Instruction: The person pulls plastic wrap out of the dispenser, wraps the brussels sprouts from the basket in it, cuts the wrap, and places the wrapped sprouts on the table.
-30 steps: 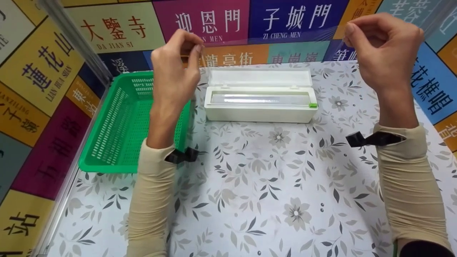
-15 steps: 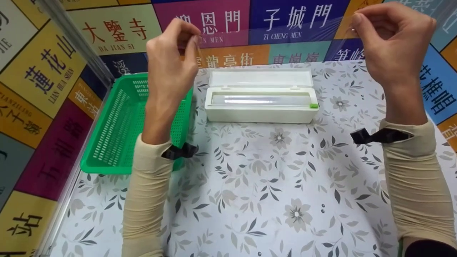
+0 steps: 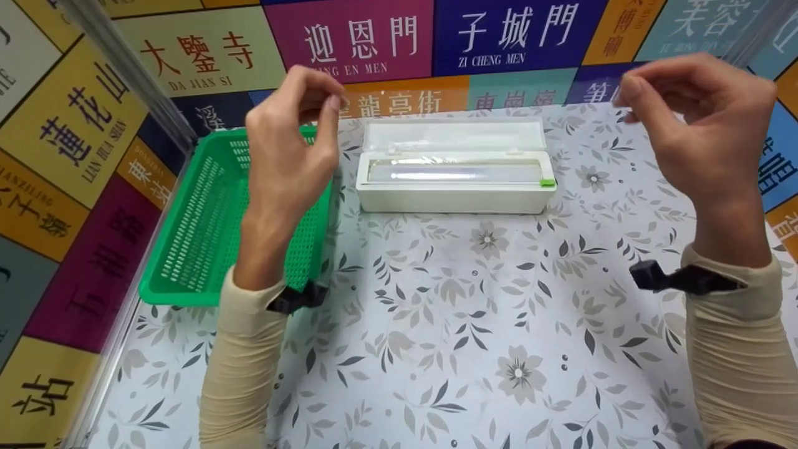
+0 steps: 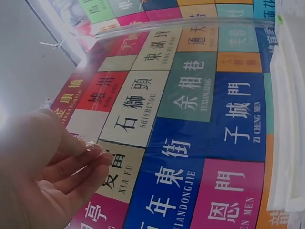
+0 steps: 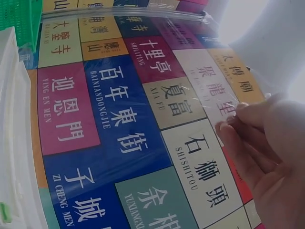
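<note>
Thumb and fingers of my left hand [image 3: 290, 140] pinch one edge of a thin, clear sheet of plastic wrap, whose gathered bit shows in the left wrist view. My right hand [image 3: 711, 134] pinches the other side, where faint creases of the plastic wrap [image 5: 193, 90] run to its fingertips. Raised above the table, both hands stand wide apart, and most of the sheet is too transparent to trace. Between and below them is a white wrap dispenser box [image 3: 455, 201] with its lid [image 3: 455, 136] tipped back. A clear roll [image 3: 461, 173] lies inside.
Left of the box stands a green plastic basket [image 3: 187, 297], partly behind my left forearm. A small green slider [image 3: 547, 183] sits at the box's right front corner. Printed panels [image 3: 368, 37] rise behind the flower-patterned table [image 3: 436, 349].
Both hands first rise slightly, then come down lower in the head view. They are somewhat farther apart than a second ago. Box and basket stay in place.
</note>
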The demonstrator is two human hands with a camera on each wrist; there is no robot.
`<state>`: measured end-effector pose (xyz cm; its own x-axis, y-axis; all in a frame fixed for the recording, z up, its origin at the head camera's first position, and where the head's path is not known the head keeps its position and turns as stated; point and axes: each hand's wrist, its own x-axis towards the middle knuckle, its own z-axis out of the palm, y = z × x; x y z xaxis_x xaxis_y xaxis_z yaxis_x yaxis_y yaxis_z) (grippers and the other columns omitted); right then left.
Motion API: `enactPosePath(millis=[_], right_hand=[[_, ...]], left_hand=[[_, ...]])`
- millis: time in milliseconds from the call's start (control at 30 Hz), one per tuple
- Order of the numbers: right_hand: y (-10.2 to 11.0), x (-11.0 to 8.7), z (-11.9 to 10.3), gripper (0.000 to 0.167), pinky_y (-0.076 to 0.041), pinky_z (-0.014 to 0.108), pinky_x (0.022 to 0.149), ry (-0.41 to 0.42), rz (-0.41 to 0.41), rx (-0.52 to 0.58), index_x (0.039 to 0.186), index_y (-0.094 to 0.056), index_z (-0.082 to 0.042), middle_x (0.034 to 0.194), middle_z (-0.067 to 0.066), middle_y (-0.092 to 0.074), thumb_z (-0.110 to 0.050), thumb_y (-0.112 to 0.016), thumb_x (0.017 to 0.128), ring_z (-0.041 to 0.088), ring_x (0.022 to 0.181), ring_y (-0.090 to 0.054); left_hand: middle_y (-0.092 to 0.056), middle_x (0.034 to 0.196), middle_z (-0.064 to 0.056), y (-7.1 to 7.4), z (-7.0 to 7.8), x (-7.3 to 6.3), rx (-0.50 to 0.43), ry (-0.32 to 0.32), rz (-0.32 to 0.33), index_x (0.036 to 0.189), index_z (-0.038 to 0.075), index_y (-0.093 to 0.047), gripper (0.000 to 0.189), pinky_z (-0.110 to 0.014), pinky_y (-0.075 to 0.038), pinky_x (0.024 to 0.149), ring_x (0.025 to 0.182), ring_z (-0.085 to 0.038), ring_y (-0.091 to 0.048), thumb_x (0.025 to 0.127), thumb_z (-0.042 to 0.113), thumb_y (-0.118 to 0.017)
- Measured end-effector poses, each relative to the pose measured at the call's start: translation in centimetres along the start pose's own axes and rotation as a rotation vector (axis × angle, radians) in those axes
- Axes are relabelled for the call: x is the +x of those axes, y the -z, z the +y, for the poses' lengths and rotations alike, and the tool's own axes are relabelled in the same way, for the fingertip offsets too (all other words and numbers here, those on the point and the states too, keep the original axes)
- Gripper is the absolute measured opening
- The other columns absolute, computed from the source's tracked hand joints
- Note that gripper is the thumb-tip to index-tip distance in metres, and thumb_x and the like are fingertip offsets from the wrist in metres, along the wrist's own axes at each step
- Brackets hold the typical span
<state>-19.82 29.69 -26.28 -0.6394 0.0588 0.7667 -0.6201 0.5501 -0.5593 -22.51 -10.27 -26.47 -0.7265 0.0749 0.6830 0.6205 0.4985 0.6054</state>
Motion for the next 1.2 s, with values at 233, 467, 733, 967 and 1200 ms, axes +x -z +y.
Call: enactPosePath(millis=[233,467,733,967,1200], right_hand=[[1.6,-3.2,0.6,0.007,-0.056,0.011,0.071,0.106,-0.258,0.369,0.096,-0.071,0.023,0.094,0.009,-0.082,0.018,-0.070,0.090,0.007,0.079,-0.073],[3.1,-6.0,2.0,0.031,-0.057,0.010,0.078,0.157,-0.720,0.104,0.101,-0.083,-0.009,0.094,-0.002,-0.080,0.017,-0.080,0.083,0.001,0.081,-0.071],[1.0,-9.0,4.8,0.032,-0.055,0.015,0.068,0.044,-0.937,0.096,0.106,-0.082,-0.029,0.096,-0.010,-0.080,0.000,-0.085,0.091,0.004,0.079,-0.071],[-1.9,-11.6,7.6,0.016,-0.062,0.022,0.072,-0.079,-1.078,0.109,0.100,-0.082,-0.027,0.094,-0.011,-0.081,-0.011,-0.081,0.098,0.004,0.081,-0.074],[-2.9,-13.4,9.1,0.003,-0.064,0.027,0.077,-0.189,-1.200,0.072,0.099,-0.082,-0.022,0.092,-0.006,-0.081,-0.022,-0.079,0.101,0.005,0.084,-0.075]], left_hand=[[-0.079,0.104,-0.008,1.0,-0.6,-2.7,-0.037,-0.104,-0.055,0.111,-0.001,-0.071,0.010,-0.027,-0.063,0.092,0.096,-0.012,-0.075,0.106,0.003,-0.063],[-0.077,0.106,-0.005,2.4,-2.2,-6.1,0.019,-0.155,-0.243,0.112,0.004,-0.071,0.011,-0.027,-0.063,0.091,0.097,-0.009,-0.073,0.108,0.010,-0.063],[-0.078,0.105,-0.001,1.2,-4.2,-9.7,0.075,-0.155,-0.562,0.111,0.009,-0.071,0.008,-0.025,-0.063,0.090,0.099,-0.010,-0.075,0.106,0.007,-0.065],[-0.079,0.104,0.002,-2.1,-4.6,-12.1,0.195,-0.159,-0.801,0.107,0.014,-0.075,0.010,-0.031,-0.064,0.085,0.096,-0.013,-0.076,0.103,0.008,-0.069],[-0.076,0.093,0.001,-4.5,-4.9,-14.2,0.321,-0.163,-0.955,0.098,0.012,-0.075,0.008,-0.035,-0.062,0.072,0.083,-0.018,-0.073,0.101,0.005,-0.071]])
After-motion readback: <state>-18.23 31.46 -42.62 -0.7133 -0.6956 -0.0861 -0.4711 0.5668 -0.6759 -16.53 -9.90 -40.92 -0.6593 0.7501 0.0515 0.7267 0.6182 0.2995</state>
